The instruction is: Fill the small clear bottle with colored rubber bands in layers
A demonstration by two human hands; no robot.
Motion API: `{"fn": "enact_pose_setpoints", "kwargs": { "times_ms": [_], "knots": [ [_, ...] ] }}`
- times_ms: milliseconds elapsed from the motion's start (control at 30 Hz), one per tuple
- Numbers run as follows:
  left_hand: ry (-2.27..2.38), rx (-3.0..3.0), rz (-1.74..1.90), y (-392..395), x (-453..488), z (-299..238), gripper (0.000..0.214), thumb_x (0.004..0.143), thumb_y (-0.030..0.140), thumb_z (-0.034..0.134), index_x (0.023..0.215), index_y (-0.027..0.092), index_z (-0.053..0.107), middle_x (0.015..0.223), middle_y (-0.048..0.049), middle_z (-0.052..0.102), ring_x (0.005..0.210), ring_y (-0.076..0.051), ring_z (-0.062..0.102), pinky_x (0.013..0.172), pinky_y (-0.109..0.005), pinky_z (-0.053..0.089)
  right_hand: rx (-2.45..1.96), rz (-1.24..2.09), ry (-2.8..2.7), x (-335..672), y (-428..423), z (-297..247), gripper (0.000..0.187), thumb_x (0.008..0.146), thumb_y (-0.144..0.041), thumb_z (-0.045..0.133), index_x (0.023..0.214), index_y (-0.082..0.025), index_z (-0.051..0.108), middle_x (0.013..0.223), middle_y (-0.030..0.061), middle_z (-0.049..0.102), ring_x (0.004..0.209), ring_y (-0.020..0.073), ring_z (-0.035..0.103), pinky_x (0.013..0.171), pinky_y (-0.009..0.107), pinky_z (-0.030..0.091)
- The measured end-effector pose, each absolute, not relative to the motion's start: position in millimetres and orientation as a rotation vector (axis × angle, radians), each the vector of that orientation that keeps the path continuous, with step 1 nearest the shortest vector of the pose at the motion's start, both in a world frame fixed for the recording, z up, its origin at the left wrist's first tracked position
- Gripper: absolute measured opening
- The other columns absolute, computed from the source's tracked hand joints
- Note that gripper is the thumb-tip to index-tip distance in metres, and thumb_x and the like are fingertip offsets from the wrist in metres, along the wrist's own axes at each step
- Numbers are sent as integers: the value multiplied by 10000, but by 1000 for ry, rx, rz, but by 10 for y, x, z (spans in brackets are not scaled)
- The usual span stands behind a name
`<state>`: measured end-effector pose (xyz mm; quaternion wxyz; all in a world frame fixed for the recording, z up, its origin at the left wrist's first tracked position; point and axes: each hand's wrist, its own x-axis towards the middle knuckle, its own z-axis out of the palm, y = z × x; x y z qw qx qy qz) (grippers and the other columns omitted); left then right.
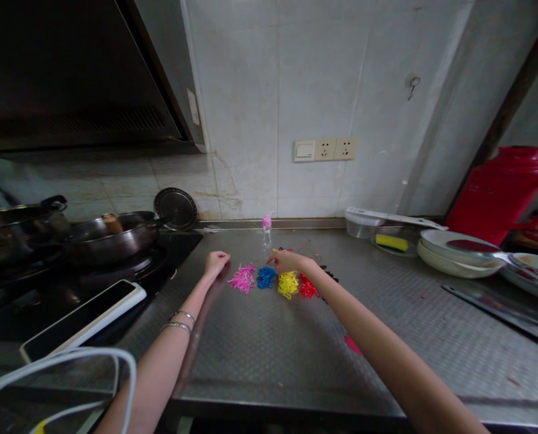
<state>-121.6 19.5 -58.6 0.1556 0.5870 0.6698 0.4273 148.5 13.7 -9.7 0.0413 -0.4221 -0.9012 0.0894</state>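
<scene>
Small heaps of what look like rubber bands lie in a row on the metal counter: a pink heap (243, 279), a blue heap (265, 277), a yellow heap (288, 284) and a red heap (308, 286). Some black bands (331, 274) show partly behind my right forearm. My left hand (217, 263) rests on the counter left of the pink heap, its fingers curled in; whatever they hold is hidden. Above the blue and yellow heaps, my right hand (284, 260) has its fingers drawn together, pointing toward the blue one. A small clear bottle with a pink top (267, 232) stands behind it.
To the left, pans (115, 238) sit on a black stove beside a white-edged phone-like device (85, 316) and a white cable (70, 355). On the right are stacked bowls (453, 262), a yellow sponge (391, 243), a long dark utensil (494, 310) and a red thermos (499, 193).
</scene>
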Motion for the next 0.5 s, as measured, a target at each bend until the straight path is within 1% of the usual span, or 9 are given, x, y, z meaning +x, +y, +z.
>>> {"fn": "enact_pose_setpoints", "kwargs": {
  "times_ms": [100, 267, 500],
  "knots": [
    [1916, 1691, 1224, 189, -1218, -585, 208, 658, 294, 538, 708, 131, 658, 727, -75, 669, 653, -154, 599, 570, -213, 404, -1297, 238, -2768, 1450, 189, -157, 467, 598, -106, 497, 1035, -226, 611, 766, 25, 657, 596, 109, 547, 434, 154, 302],
    [1914, 1699, 1239, 214, -1234, -607, 208, 653, 298, 540, 702, 136, 662, 716, -71, 669, 654, -153, 599, 575, -212, 404, -1294, 244, -2703, 1422, 204, -178, 444, 609, -94, 481, 1013, -213, 623, 767, 29, 659, 606, 105, 547, 463, 152, 321],
    [1920, 1698, 1244, 250, -1249, -644, 199, 653, 286, 542, 692, 131, 661, 678, -68, 663, 619, -147, 593, 541, -206, 390, -1316, 274, -2552, 1453, 259, -146, 453, 651, -100, 473, 1079, -193, 588, 763, 28, 651, 642, 113, 554, 558, 168, 366]
  ]
}}
